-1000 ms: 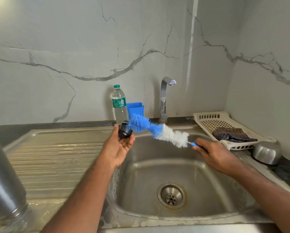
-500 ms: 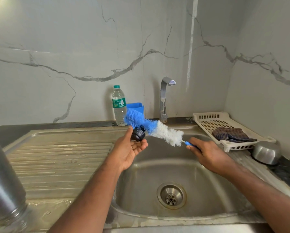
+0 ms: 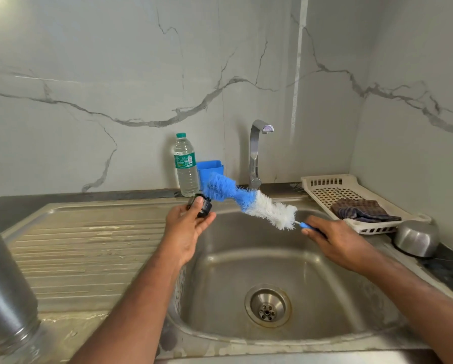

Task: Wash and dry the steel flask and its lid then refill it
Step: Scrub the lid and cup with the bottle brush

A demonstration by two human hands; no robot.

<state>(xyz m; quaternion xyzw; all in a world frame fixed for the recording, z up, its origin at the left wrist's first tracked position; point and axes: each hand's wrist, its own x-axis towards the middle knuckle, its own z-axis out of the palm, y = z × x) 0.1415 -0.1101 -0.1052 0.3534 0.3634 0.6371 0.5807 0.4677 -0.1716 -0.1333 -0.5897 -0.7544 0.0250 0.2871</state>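
In the head view, both hands were raised over the back of the steel sink (image 3: pixel 325 298), whose basin lay open beneath them, bounded by the ribbed drainboard (image 3: pixel 88 253) on the left, the tap (image 3: pixel 255 153) behind and the white tray (image 3: pixel 325 185) on the right rim. The left hand (image 3: pixel 187 229), palm up, pinched the dark lid (image 3: pixel 203 204) between thumb and fingers, the blue-and-white bottle brush (image 3: pixel 249 202) touching it. The right hand (image 3: pixel 335 241) gripped the brush's blue handle, while the steel flask (image 3: pixel 4 298) stood at the far left edge.

Steel sink (image 3: pixel 322 261) dull; plastic brush (image 3: pixel 249 202) bristly.
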